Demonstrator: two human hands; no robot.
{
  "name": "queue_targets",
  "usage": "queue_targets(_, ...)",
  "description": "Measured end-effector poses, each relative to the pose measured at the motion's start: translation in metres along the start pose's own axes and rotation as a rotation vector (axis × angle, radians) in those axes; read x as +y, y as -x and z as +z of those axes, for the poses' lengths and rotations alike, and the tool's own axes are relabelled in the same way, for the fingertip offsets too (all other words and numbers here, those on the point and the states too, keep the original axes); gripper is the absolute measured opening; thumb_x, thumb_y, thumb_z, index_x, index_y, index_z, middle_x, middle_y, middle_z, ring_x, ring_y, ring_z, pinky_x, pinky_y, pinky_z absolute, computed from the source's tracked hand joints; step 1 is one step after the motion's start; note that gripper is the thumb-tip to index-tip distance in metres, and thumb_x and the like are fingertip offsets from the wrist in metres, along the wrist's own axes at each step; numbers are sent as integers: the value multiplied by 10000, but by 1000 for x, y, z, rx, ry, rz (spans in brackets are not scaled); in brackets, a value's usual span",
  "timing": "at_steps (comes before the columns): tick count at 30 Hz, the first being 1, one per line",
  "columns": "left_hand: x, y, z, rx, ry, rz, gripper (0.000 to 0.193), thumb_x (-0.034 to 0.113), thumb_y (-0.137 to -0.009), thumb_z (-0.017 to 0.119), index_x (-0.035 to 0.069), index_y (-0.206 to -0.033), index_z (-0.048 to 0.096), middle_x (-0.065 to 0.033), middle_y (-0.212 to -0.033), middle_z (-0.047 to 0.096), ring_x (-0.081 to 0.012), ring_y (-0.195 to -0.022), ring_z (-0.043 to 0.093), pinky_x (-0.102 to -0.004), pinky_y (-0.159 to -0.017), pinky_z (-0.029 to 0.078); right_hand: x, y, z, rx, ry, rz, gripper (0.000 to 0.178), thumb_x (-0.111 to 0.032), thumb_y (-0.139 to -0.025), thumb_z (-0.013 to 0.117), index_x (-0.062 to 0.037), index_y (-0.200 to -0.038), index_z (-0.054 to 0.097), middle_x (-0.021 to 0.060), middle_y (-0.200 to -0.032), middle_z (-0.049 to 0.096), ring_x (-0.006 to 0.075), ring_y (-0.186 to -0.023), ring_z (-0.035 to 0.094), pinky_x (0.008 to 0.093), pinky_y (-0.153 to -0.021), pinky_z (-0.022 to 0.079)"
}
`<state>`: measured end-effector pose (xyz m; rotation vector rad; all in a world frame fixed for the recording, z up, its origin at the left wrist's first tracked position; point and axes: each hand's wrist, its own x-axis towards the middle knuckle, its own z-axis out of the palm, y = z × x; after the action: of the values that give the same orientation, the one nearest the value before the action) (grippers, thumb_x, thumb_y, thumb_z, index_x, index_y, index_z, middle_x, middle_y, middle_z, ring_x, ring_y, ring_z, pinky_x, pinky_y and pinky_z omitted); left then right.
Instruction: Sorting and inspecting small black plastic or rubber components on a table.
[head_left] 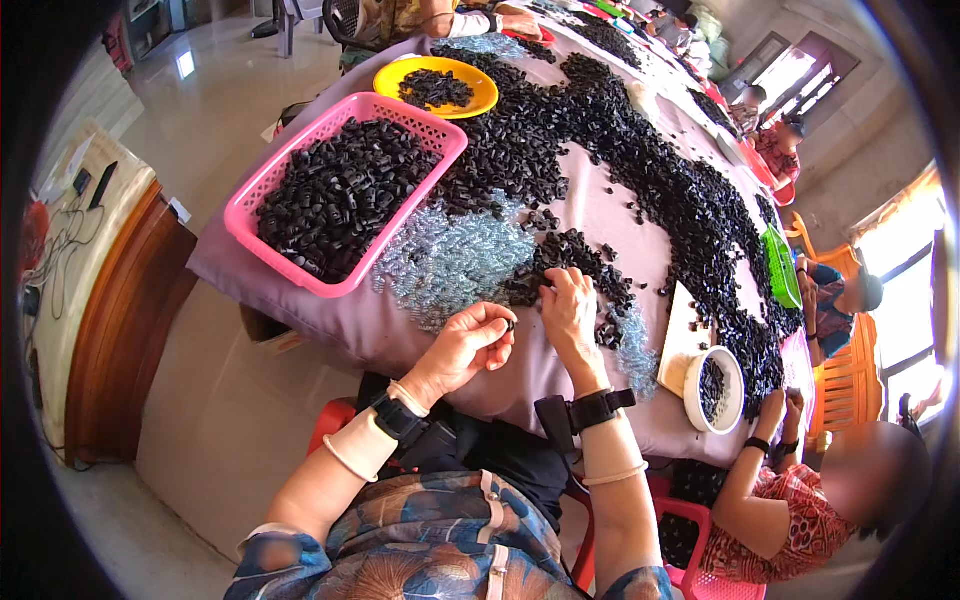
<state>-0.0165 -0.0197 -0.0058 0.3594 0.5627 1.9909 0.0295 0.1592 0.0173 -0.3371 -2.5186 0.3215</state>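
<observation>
My left hand (470, 345) is closed, thumb and fingertips pinching a small black plastic piece (511, 326) just over the table's near edge. To its right my right hand (571, 312) reaches to a small heap of black pieces (590, 262), its bent fingertips touching the heap's near side. What those fingertips hold, if anything, is hidden. Left of the heap, beyond my left hand, a spread of small shiny bluish pieces (450, 250) lies on the cloth. A smaller patch of shiny bluish pieces (635, 350) is right of my right hand.
A pink basket (243, 232) full of black pieces stands left, with a yellow plate (482, 92) behind it. On the right are a white board (676, 345), a white bowl (735, 395) and a green basket (780, 265). Co-workers sit along the table; the closest person (770, 515) is at right.
</observation>
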Motion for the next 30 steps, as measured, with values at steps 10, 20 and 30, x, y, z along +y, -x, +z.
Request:
queue_targets(10, 1, 3, 0, 17, -20, 2, 135, 102, -898, 490, 43, -997, 559, -57, -781, 579, -118, -617, 544, -228, -526, 419, 0, 2, -18, -27, -15, -52, 80, -18, -720, 545, -73, -757, 588, 87, -757, 547, 285, -745, 504, 388, -669, 390)
queue_targets(20, 1, 3, 3, 51, -89, -28, 162, 117, -902, 489, 28, -1017, 560, -49, -787, 578, -97, -627, 543, -218, -528, 424, -16, 25, -22, -138, 87, -115, 154, -47, -721, 506, -63, -834, 610, 88, -850, 519, 275, -833, 480, 385, -732, 383)
queue_targets(30, 0, 5, 8, 85, -183, -9, 183, 106, -906, 472, 10, -1041, 549, -35, -762, 562, -83, -616, 533, -198, -520, 420, -39, 31, -34, -20, -190, -23, 155, 35, -755, 545, -23, -885, 606, 111, -771, 558, 256, -675, 572, 331, -579, 440)
